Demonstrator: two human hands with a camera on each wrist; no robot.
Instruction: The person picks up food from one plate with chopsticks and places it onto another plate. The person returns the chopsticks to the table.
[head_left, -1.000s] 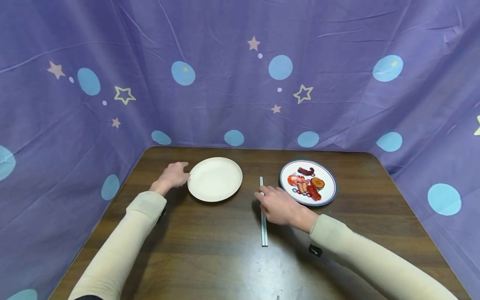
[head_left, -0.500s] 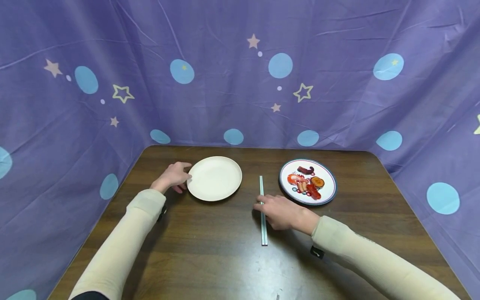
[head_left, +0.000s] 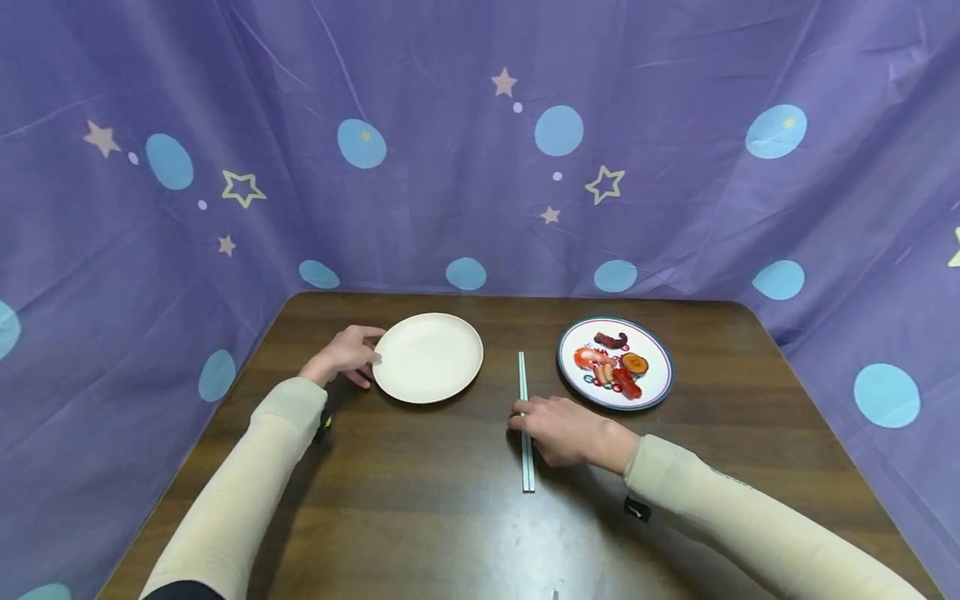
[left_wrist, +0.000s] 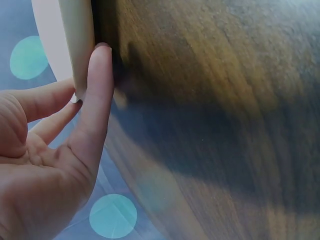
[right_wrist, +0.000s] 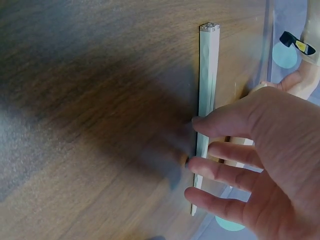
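My left hand point(head_left: 347, 350) is at the near-left rim of a plain cream plate point(head_left: 429, 360). It pinches the rim, and the left wrist view shows the plate's edge point(left_wrist: 77, 50) between its fingers. A pair of pale green chopsticks point(head_left: 528, 477) lies side by side on the table, pointing away from me. My right hand point(head_left: 562, 429) is over their middle. Seen from the right wrist, its thumb and spread fingers reach across the chopsticks point(right_wrist: 207, 75), which lie flat. Whether the fingertips touch them is hard to tell.
Beyond the right hand stands a white plate with a blue rim point(head_left: 573, 337), bearing several food-like pieces point(head_left: 615, 371). Everything is on a brown wooden table point(head_left: 420, 517). A purple curtain point(head_left: 465, 167) with stars and blue ovals surrounds the table's back and sides.
My right hand has slid toward me along the chopsticks, which stay in place. The left hand's fingers have closed in on the cream plate's rim.
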